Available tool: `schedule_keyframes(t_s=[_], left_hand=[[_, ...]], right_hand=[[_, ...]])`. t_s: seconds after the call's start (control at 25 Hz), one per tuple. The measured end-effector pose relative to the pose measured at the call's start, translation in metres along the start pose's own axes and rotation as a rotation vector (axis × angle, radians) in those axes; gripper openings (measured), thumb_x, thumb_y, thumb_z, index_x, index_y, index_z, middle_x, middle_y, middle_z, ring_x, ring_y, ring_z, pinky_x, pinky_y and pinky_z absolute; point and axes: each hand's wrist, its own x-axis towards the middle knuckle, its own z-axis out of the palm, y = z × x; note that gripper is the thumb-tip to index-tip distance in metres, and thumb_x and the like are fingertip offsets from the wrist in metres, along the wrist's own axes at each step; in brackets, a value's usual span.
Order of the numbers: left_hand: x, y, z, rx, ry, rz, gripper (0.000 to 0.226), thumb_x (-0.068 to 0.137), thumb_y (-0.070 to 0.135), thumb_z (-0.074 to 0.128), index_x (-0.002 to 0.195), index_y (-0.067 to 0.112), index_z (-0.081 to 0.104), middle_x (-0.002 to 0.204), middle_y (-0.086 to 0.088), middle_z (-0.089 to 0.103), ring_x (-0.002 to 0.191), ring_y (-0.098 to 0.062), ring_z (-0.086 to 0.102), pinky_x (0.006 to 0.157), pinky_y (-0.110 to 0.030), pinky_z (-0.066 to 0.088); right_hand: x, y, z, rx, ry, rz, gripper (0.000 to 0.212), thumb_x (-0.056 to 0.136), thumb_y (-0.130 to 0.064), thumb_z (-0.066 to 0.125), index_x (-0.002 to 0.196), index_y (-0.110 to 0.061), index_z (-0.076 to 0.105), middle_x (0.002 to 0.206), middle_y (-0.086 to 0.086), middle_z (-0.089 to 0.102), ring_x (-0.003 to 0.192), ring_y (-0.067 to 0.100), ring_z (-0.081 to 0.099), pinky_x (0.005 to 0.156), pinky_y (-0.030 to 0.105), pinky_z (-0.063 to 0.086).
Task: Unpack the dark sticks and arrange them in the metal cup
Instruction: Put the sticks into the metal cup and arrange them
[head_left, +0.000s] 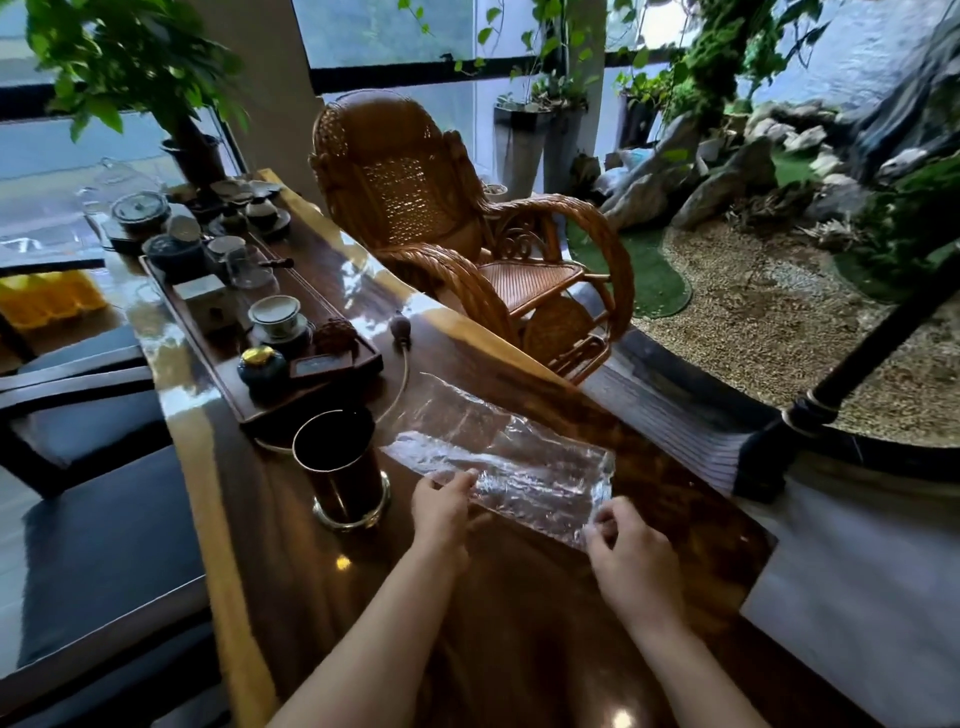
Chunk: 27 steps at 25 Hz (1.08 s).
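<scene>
Just right of the metal cup (340, 467), left hand (441, 506) and right hand (631, 551) each pinched the clear packet (514, 462) by its near edge, dark sticks inside indistinct; a sharp tug seemed liable to scatter them.

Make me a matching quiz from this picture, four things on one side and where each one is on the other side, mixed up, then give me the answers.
Things:
1 metal cup
2 plastic bag
3 rocking chair
4 blue jar

Places:
A on the wooden tray
B beyond the far edge of the table
C gripped at its near end by the left hand and right hand
D upright on the table, left of the bag

Pairs: 1-D, 2-C, 3-B, 4-A
</scene>
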Motion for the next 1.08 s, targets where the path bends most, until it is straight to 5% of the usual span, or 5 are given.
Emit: schedule_keyframes(t_s=[0.12,0.48,0.68,0.84,1.08], left_hand=[[0.002,-0.014,-0.005,0.107,-0.071,-0.076,0.020,0.095,0.007,0.059,0.115,0.005,0.056,0.101,-0.015,0.068,0.074,-0.025,0.074,0.074,-0.045,0.061],[0.009,-0.049,-0.027,0.253,0.071,-0.029,0.015,0.090,-0.009,0.055,0.096,0.005,0.055,0.093,-0.022,0.071,0.066,-0.027,0.069,0.051,-0.032,0.058],[0.021,-0.056,-0.048,0.666,0.113,0.027,0.025,0.088,0.020,0.069,0.110,0.011,0.063,0.100,-0.009,0.074,0.087,-0.026,0.073,0.082,-0.047,0.061],[0.015,-0.050,-0.067,0.918,0.165,0.168,0.061,0.086,0.036,0.070,0.139,0.016,0.047,0.123,-0.004,0.066,0.114,-0.025,0.063,0.095,-0.038,0.051],[-0.011,0.006,-0.110,0.839,0.322,0.660,0.042,0.081,0.022,0.079,0.119,0.019,0.062,0.101,0.004,0.063,0.087,-0.013,0.064,0.075,-0.027,0.050]], right_hand=[[-0.017,0.017,0.014,-0.045,-0.065,0.098,0.014,0.089,-0.022,0.073,0.081,-0.023,0.061,0.072,-0.011,0.066,0.069,0.013,0.064,0.061,0.032,0.054],[-0.053,0.028,0.046,-0.047,-0.219,0.292,0.014,0.086,-0.030,0.070,0.077,-0.024,0.062,0.072,-0.005,0.071,0.075,0.017,0.069,0.069,0.033,0.055],[-0.052,0.021,0.049,-0.179,-0.350,0.268,0.015,0.088,-0.047,0.060,0.089,-0.033,0.064,0.091,-0.010,0.073,0.091,0.019,0.069,0.072,0.030,0.053],[-0.048,0.005,0.048,-0.201,-0.344,0.202,0.020,0.089,-0.051,0.058,0.091,-0.032,0.065,0.091,-0.009,0.074,0.091,0.020,0.070,0.073,0.032,0.057],[-0.018,-0.069,0.065,-0.043,-0.351,-0.049,0.013,0.091,-0.039,0.066,0.089,-0.027,0.071,0.084,-0.008,0.074,0.083,0.013,0.068,0.070,0.031,0.054]])
